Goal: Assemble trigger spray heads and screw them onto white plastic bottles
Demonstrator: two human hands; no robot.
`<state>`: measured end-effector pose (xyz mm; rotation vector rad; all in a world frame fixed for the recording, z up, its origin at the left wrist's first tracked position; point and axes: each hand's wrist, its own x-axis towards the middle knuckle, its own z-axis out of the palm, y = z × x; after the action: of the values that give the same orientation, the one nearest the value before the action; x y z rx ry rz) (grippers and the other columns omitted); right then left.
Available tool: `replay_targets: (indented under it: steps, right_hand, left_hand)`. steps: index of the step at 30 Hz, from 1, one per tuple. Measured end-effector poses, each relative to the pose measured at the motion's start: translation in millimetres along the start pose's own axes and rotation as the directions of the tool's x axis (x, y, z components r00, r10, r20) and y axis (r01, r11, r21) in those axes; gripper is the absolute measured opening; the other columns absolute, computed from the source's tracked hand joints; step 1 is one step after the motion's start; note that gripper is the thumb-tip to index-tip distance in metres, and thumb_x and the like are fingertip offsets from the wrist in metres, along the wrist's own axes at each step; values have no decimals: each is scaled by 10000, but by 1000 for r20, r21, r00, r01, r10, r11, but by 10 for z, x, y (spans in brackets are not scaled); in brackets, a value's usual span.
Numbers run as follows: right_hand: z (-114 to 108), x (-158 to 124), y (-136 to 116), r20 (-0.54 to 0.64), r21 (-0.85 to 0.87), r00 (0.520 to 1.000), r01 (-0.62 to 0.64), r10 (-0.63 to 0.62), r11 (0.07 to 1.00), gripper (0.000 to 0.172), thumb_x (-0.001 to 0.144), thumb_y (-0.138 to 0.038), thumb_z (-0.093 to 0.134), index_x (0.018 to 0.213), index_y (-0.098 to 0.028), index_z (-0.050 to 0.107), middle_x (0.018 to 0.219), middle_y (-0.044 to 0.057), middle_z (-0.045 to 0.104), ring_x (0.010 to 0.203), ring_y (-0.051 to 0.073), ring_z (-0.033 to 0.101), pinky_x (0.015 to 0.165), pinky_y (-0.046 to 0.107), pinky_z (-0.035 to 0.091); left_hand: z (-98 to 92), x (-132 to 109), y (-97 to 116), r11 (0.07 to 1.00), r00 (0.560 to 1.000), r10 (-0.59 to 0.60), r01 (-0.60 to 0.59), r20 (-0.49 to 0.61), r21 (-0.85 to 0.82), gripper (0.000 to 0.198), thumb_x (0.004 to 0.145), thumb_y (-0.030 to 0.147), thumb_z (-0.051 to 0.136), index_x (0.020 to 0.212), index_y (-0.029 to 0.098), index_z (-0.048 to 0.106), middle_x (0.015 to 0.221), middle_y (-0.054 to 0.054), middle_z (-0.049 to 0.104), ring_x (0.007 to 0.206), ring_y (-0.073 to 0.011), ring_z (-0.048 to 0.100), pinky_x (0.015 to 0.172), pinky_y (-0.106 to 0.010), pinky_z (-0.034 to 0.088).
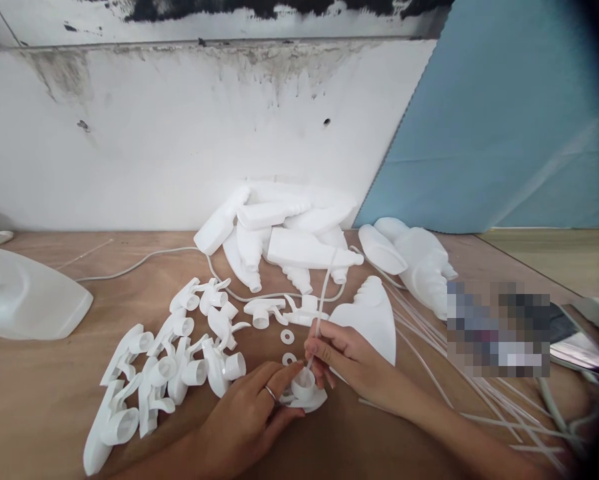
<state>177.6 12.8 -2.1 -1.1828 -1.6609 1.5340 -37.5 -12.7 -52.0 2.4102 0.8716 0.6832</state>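
Note:
My left hand is closed around a white trigger spray head, holding it on the table with its round collar facing up. A ring sits on one finger. My right hand pinches a thin, clear plastic tube, which stands nearly upright. Its lower end reaches into the collar; how deep it goes I cannot tell. Two flat white washers lie just beyond my hands. A white spray bottle lies behind my right hand.
Several more trigger spray heads lie to the left. White bottles are heaped by the wall, with a grey cable running past them. Loose tubes spread across the right. A large bottle lies far left; a blue sheet hangs behind.

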Motion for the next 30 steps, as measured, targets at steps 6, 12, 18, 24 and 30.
replay_targets:
  steps: [6, 12, 18, 24, 30]
  right_hand:
    - [-30, 31, -44, 52, 11, 998, -29, 29, 1000, 357, 907, -513, 562, 823, -169, 515, 677, -15, 590, 555, 94, 538, 505, 209, 360]
    - [-12, 26, -75, 64, -21, 998, -24, 25, 999, 246, 896, -395, 586, 818, -168, 531, 708, -21, 563, 607, 100, 519, 578, 229, 388]
    - [1, -11, -37, 37, -83, 999, 2, 1, 997, 184, 898, -313, 556, 781, -178, 512, 651, -25, 538, 618, 119, 498, 597, 243, 380]
    - [-1, -12, -36, 54, -110, 999, 17, -12, 994, 193, 897, -318, 529, 763, -182, 499, 671, -11, 543, 630, 133, 516, 610, 257, 399]
    - [9, -24, -54, 68, -165, 996, 62, -52, 984, 175, 880, -275, 530, 736, -176, 528, 709, -8, 538, 665, 127, 486, 611, 241, 373]
  left_hand:
    - [-15, -5, 3, 999, 999, -38, 39, 32, -13, 531, 959, 333, 524, 1435, 301, 289, 1164, -46, 623, 1015, -190, 630, 886, -316, 547]
    - [-6, -13, 13, 995, 994, -86, 89, 75, -35, 514, 948, 313, 548, 1404, 317, 310, 1166, -32, 617, 1017, -200, 625, 884, -323, 526]
    - [41, -36, 14, 935, 959, -274, 283, 72, -212, 348, 881, 223, 647, 1128, 284, 409, 1047, 54, 648, 830, -128, 624, 774, -229, 483]
    - [61, -35, 0, 947, 976, -209, 216, 56, -240, 255, 890, 148, 596, 988, 256, 387, 949, 51, 589, 820, -119, 575, 746, -214, 423]
    - [46, -30, 11, 979, 996, -84, 87, 20, -186, 269, 885, 100, 568, 908, 245, 342, 903, 39, 529, 787, -125, 517, 699, -217, 379]
